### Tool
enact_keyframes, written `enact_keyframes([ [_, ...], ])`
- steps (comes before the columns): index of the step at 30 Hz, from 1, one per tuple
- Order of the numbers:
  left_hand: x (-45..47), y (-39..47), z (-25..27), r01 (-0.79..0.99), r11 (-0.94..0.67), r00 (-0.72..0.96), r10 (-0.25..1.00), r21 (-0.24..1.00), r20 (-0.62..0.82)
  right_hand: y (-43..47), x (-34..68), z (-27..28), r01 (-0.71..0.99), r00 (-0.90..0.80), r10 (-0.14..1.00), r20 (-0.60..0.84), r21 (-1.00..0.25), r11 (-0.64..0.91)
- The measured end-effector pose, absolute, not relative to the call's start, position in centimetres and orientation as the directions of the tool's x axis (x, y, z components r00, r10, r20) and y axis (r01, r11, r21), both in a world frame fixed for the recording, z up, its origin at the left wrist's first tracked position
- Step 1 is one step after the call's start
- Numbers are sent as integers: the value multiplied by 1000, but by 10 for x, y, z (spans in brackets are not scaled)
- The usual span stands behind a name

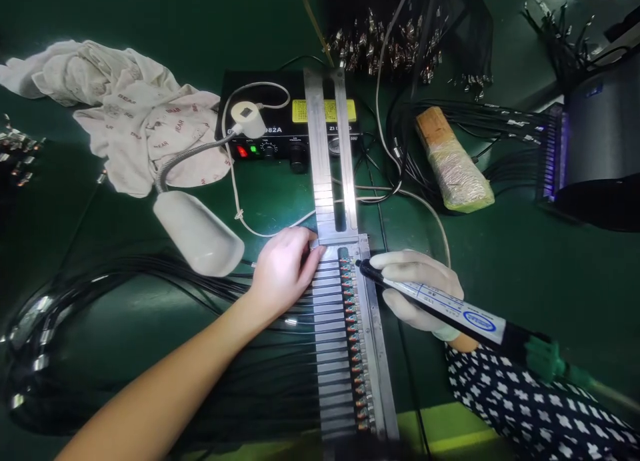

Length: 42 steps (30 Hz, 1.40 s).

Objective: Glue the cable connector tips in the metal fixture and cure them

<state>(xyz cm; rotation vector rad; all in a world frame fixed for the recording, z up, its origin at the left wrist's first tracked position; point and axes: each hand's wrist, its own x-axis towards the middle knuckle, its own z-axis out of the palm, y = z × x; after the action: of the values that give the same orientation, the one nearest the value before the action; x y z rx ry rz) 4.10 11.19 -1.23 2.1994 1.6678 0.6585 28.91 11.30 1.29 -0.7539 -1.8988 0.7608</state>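
Observation:
A long metal fixture [336,381] runs up the middle, holding a row of black cables with small wired connectors [353,317] at their ends. At its upper left edge, my bare left hand [283,267] is closed, thumb and curled fingers on the metal edge beside the top cables. My right hand [417,284], in a white glove, is closed around a labelled dispensing syringe [450,307] with a black front end and green rear fitting. The syringe's tip points at the uppermost connectors; whether it touches them I cannot tell.
Behind the fixture stands a black dispenser controller [265,151] with lit switches. A gooseneck lamp [197,234] and patterned cloth [160,124] are on the left. A wrapped block [457,164], a grey machine [603,124] and cable bundles [385,44] lie right and behind.

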Motion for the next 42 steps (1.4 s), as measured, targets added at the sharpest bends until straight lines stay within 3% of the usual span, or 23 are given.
enact_keyframes([
  [42,41,112,-11,817,-256,205,966,517,155,115,290,14,205,-368,782,503,-777,596],
])
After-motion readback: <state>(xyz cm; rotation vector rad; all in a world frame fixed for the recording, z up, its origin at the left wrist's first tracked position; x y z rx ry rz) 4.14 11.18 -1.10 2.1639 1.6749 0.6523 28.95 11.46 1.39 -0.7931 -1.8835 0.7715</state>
